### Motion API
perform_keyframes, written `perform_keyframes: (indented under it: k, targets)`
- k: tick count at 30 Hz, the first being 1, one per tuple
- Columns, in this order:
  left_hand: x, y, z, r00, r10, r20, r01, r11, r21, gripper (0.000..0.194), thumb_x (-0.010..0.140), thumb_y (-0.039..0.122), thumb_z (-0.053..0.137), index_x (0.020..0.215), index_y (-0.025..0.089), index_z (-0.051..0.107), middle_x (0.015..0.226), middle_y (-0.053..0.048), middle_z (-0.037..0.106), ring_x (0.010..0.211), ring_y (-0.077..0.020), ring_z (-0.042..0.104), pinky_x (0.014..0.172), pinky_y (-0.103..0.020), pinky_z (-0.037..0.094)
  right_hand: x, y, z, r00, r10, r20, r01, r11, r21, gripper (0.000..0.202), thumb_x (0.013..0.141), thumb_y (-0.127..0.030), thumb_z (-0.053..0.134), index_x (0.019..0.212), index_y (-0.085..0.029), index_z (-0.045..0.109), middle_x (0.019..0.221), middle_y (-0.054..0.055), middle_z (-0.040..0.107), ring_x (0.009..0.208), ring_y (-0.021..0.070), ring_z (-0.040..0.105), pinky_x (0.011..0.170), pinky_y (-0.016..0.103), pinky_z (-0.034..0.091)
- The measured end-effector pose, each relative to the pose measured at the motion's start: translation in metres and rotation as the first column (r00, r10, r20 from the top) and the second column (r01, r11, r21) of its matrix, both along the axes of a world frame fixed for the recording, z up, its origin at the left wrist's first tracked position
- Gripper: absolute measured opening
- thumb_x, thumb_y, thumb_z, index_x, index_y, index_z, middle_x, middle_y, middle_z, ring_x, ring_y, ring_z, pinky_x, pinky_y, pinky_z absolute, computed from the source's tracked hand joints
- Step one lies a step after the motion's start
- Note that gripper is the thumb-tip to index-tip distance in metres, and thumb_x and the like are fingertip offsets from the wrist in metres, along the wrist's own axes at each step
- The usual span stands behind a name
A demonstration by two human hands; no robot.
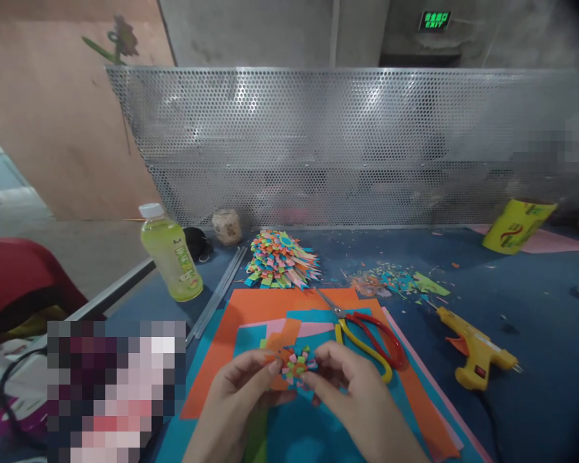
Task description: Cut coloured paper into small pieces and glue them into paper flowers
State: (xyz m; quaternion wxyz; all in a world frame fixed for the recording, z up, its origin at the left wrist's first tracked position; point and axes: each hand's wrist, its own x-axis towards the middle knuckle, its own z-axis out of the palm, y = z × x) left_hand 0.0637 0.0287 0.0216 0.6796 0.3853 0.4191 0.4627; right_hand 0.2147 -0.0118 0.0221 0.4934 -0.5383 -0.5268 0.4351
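A small paper flower with orange, green, pink and blue fringed strips is held up over the paper sheets. My left hand pinches its left edge between thumb and fingers. On the other side, my right hand grips the right edge. Beneath both hands lie stacked orange sheets and blue sheets. Scissors with one red and one yellow handle rest on the stack, just beyond my right hand. A pile of finished-looking fringed paper pieces sits behind the sheets.
A yellow glue gun lies at the right, its cord trailing forward. Paper scraps are scattered behind it. Clear glue sticks and a drink bottle are at the left. A perforated metal panel borders the table's back.
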Motion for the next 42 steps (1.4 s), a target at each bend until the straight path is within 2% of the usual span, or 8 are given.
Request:
perform_keyframes:
  k: [4, 10, 17, 22, 27, 31, 37, 42]
  targets:
    - [-0.001, 0.0, 0.0, 1.0, -0.001, -0.019, 0.001, 1.0, 0.008, 0.025, 0.057, 0.033, 0.08, 0.067, 0.014, 0.068, 0.07, -0.003, 0.067, 0.064, -0.0179, 0.064, 0.057, -0.032, 0.058, 0.002, -0.002, -0.001, 0.987, -0.065, 0.148, 0.054, 0.995, 0.08, 0.01, 0.079, -0.024, 0.055, 0.081, -0.019, 0.064, 0.074, 0.001, 0.065, 0.065, 0.0141, 0.057, 0.056, 0.022, 0.044]
    - [-0.005, 0.001, -0.002, 0.994, 0.101, 0.033, -0.1, 0.995, -0.029, 0.026, 0.053, 0.03, 0.082, 0.066, 0.015, 0.065, 0.066, -0.001, 0.066, 0.06, -0.0177, 0.062, 0.052, -0.032, 0.057, 0.01, -0.004, -0.004, 0.991, -0.059, 0.124, 0.056, 0.998, 0.032, 0.012, 0.079, -0.027, 0.055, 0.078, -0.019, 0.064, 0.074, 0.001, 0.066, 0.067, 0.0157, 0.059, 0.058, 0.024, 0.043]
    - [-0.014, 0.005, -0.008, 0.995, 0.104, 0.005, -0.103, 0.995, -0.01, 0.024, 0.058, 0.033, 0.079, 0.068, 0.016, 0.066, 0.065, 0.0, 0.063, 0.06, -0.0155, 0.059, 0.05, -0.029, 0.056, 0.024, -0.009, -0.004, 0.98, -0.166, 0.109, 0.166, 0.986, 0.011, 0.019, 0.078, -0.036, 0.057, 0.078, -0.018, 0.062, 0.072, 0.002, 0.064, 0.062, 0.0143, 0.059, 0.057, 0.022, 0.045]
    - [-0.015, 0.003, -0.002, 0.99, 0.094, -0.103, -0.089, 0.995, 0.047, 0.027, 0.057, 0.038, 0.079, 0.07, 0.017, 0.067, 0.069, 0.001, 0.065, 0.063, -0.0155, 0.061, 0.052, -0.026, 0.056, 0.025, -0.009, -0.002, 0.984, -0.177, 0.034, 0.178, 0.984, -0.013, 0.023, 0.077, -0.039, 0.056, 0.077, -0.016, 0.06, 0.067, 0.001, 0.059, 0.06, 0.014, 0.057, 0.054, 0.021, 0.047]
    - [-0.022, 0.002, 0.0, 0.941, 0.11, -0.32, -0.051, 0.981, 0.189, 0.031, 0.058, 0.043, 0.076, 0.074, 0.017, 0.07, 0.072, -0.001, 0.069, 0.068, -0.0158, 0.064, 0.058, -0.02, 0.054, 0.024, -0.008, -0.001, 0.984, -0.177, -0.019, 0.175, 0.982, -0.067, 0.025, 0.072, -0.04, 0.058, 0.074, -0.015, 0.06, 0.063, 0.0, 0.058, 0.056, 0.0133, 0.056, 0.053, 0.022, 0.045]
    - [-0.029, 0.003, -0.011, 0.904, 0.053, -0.425, 0.03, 0.982, 0.187, 0.032, 0.063, 0.044, 0.072, 0.08, 0.018, 0.07, 0.077, -0.003, 0.072, 0.072, -0.0171, 0.067, 0.063, -0.019, 0.054, 0.025, -0.007, -0.001, 0.983, -0.18, -0.034, 0.176, 0.981, -0.083, 0.025, 0.07, -0.04, 0.057, 0.07, -0.015, 0.058, 0.06, -0.001, 0.056, 0.054, 0.0129, 0.056, 0.052, 0.022, 0.044]
    - [-0.031, 0.007, -0.038, 0.822, 0.061, -0.567, 0.113, 0.957, 0.266, 0.037, 0.071, 0.047, 0.063, 0.095, 0.02, 0.069, 0.093, -0.004, 0.073, 0.087, -0.0211, 0.067, 0.076, -0.023, 0.053, 0.028, -0.007, -0.003, 0.977, -0.214, 0.0, 0.212, 0.97, -0.118, 0.027, 0.073, -0.041, 0.053, 0.078, -0.016, 0.059, 0.062, 0.0, 0.057, 0.055, 0.0128, 0.055, 0.047, 0.02, 0.041]
    - [-0.03, 0.007, -0.041, 0.762, 0.077, -0.643, 0.157, 0.941, 0.3, 0.037, 0.073, 0.047, 0.06, 0.098, 0.021, 0.068, 0.096, -0.004, 0.073, 0.087, -0.0218, 0.068, 0.076, -0.025, 0.053, 0.028, -0.007, -0.002, 0.979, -0.185, -0.082, 0.172, 0.974, -0.146, 0.03, 0.075, -0.045, 0.052, 0.084, -0.017, 0.054, 0.077, 0.004, 0.06, 0.066, 0.0163, 0.061, 0.055, 0.024, 0.049]
